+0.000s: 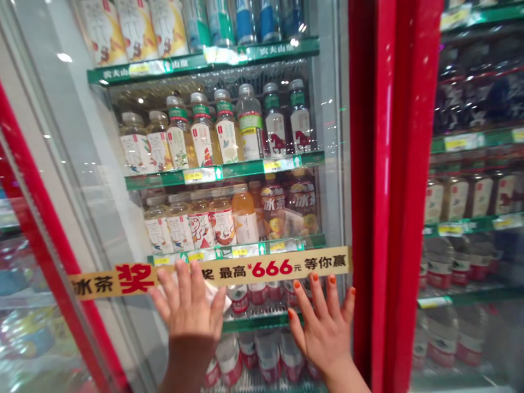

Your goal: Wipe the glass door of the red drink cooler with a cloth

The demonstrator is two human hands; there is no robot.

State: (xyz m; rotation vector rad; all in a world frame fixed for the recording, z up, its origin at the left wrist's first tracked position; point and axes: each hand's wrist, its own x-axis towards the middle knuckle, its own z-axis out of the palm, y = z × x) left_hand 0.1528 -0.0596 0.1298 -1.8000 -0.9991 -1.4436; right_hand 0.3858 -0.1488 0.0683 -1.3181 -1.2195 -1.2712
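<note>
My left hand (191, 305) lies flat with its fingers stretched over a white cloth or tissue (216, 296), pressing it to the glass door (135, 229) of a drinks cooler. Most of the cloth is hidden behind the hand. To the right, my right hand (323, 322) rests against the same glass, palm forward and fingers spread, holding nothing. Across the door, at fingertip height, runs a beige sticker strip (241, 271) with red and black characters and "666". My left fingers cover part of it; my right fingertips are just below it.
Behind the glass, bottled drinks (202, 131) line several shelves with green edges (172, 180) and price tags. A red door frame (385, 196) stands on the right, beside another cooler section with bottles (458, 196). Another red frame (45, 202) slants down the left side.
</note>
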